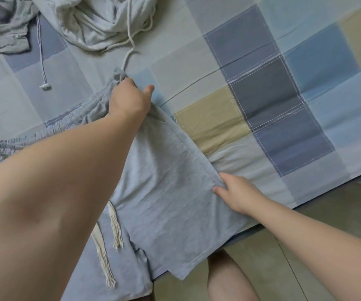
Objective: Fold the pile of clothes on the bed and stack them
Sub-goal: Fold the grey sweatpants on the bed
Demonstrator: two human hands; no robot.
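A pair of light blue-grey shorts with an elastic waistband and cream drawstrings lies spread on the bed, its lower hem hanging over the bed's edge. My left hand grips a bunched far corner of the shorts, fingers curled into the cloth. My right hand pinches the right edge of the shorts near the bed's front edge, thumb on top. A crumpled pale hoodie with long cords lies at the back. Another pale garment is heaped at the top left.
The bed carries a patchwork cover of blue, grey and beige squares. Its front edge runs diagonally at the lower right, with beige floor beyond. My bare leg shows below the edge.
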